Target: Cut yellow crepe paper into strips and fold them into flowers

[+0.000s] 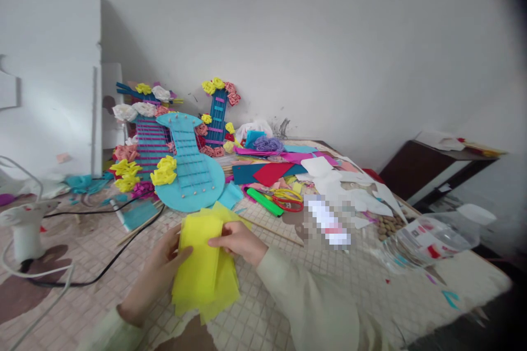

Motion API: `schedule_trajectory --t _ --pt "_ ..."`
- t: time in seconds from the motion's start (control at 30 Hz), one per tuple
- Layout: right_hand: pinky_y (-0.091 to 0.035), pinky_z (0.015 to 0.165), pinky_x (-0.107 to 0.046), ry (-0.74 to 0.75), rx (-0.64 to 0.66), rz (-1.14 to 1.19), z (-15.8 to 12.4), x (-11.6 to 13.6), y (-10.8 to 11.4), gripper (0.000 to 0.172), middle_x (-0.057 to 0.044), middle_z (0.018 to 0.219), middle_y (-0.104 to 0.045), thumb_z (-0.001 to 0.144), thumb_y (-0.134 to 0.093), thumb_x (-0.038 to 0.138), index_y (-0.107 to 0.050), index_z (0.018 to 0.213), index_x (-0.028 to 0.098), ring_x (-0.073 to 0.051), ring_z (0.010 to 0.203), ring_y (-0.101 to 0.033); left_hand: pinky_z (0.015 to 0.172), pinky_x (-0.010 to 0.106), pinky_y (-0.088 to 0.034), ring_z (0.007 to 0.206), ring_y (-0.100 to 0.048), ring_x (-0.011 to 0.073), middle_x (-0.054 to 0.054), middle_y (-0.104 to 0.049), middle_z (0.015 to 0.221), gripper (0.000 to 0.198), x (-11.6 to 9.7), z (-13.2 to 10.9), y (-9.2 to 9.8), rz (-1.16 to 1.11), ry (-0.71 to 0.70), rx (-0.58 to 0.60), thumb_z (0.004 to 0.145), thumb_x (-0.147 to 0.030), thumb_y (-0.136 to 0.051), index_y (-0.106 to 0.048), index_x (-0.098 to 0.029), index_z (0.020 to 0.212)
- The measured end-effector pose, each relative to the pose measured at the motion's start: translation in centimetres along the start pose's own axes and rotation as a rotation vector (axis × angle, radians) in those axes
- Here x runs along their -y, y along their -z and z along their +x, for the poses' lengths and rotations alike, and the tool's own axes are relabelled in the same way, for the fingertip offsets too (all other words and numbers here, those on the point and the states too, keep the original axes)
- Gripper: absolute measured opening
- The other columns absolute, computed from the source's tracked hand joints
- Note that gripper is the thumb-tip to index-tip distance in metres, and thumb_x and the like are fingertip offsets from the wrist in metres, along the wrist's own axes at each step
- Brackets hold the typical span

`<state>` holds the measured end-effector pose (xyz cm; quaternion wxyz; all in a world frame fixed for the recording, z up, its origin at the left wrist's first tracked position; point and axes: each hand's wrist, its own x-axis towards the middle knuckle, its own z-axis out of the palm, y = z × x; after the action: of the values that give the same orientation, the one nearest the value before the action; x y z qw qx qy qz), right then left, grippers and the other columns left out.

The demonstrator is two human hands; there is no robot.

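Both my hands grip a stack of yellow felt sheets (206, 269) just above the tiled tabletop (288, 285). My left hand (158, 269) pinches the stack's left edge, thumb on top. My right hand (239, 241) closes its fingers over the upper right corner. The sheets hang down toward me, slightly fanned at the bottom. Right behind them lies a blue guitar-shaped felt piece (191, 173) with yellow paper flowers.
Flower-decorated blue craft stands (148, 131) stand at the back. Coloured felt scraps, a green marker (264, 202) and red-yellow scissors (288, 200) lie in the middle. A clear plastic bottle (428, 238) lies right. A white device (27, 225) with black cable sits left.
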<state>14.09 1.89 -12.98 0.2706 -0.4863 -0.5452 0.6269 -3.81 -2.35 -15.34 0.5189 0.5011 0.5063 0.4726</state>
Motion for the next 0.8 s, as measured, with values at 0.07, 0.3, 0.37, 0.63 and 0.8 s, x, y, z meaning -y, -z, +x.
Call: schedule_trajectory --t 0.07,0.3,0.37,0.63,0.8 --pt "-0.033 0.044 -0.017 0.097 -0.025 -0.003 -0.2 -0.1 -0.1 0.015 0.004 0.056 -0.053 0.059 -0.069 0.019 -0.058 0.067 0.013 -0.007 0.047 -0.046 0.082 0.034 -0.049 0.111 -0.05 0.0274 0.007 -0.052 0.124 0.052 -0.2 -0.2 0.1 0.048 -0.023 -0.028 0.071 -0.039 -0.06 -0.04 -0.024 0.117" --pt "-0.04 0.053 -0.02 0.343 -0.002 0.159 -2.7 1.1 -0.4 0.025 0.0 0.074 -0.06 0.066 -0.065 0.032 -0.059 0.084 0.015 -0.01 0.058 -0.053 0.094 0.039 -0.04 0.121 -0.039 0.0293 0.008 -0.04 0.135 0.062 -2.9 -1.6 0.0 0.24 -0.063 -0.139 0.069 -0.045 -0.06 -0.038 -0.023 0.122" --pt "-0.037 0.048 -0.019 0.328 -0.006 0.259 -3.7 1.3 -0.2 0.032 0.0 0.07 -0.058 0.065 -0.066 0.037 -0.057 0.086 0.015 -0.008 0.052 -0.049 0.086 0.036 -0.046 0.11 -0.05 0.0277 0.006 -0.051 0.125 0.055 -3.6 -2.2 -0.5 0.256 -0.079 -0.057 0.069 -0.044 -0.06 -0.042 -0.024 0.118" --pt "-0.042 0.072 -0.029 0.503 -0.239 -0.107 -8.2 0.7 5.5 0.058 -0.004 0.103 -0.056 0.053 -0.077 0.034 -0.053 0.105 0.022 -0.018 0.085 -0.052 0.066 0.033 -0.048 0.077 -0.062 0.0239 0.005 -0.068 0.089 0.024 -6.2 -2.4 -4.4 0.844 -0.449 0.111 0.08 -0.037 -0.046 -0.06 -0.024 0.097" --pt "-0.041 0.078 -0.031 0.609 -0.279 -0.295 -10.6 -1.2 9.4 0.013 -0.004 0.083 -0.059 0.067 -0.067 0.025 -0.061 0.076 0.018 -0.018 0.083 -0.054 0.073 0.038 -0.047 0.08 -0.062 0.0257 0.004 -0.07 0.087 0.022 -6.9 -1.7 -8.7 0.888 -0.504 0.266 0.074 -0.026 -0.051 -0.065 -0.026 0.091"
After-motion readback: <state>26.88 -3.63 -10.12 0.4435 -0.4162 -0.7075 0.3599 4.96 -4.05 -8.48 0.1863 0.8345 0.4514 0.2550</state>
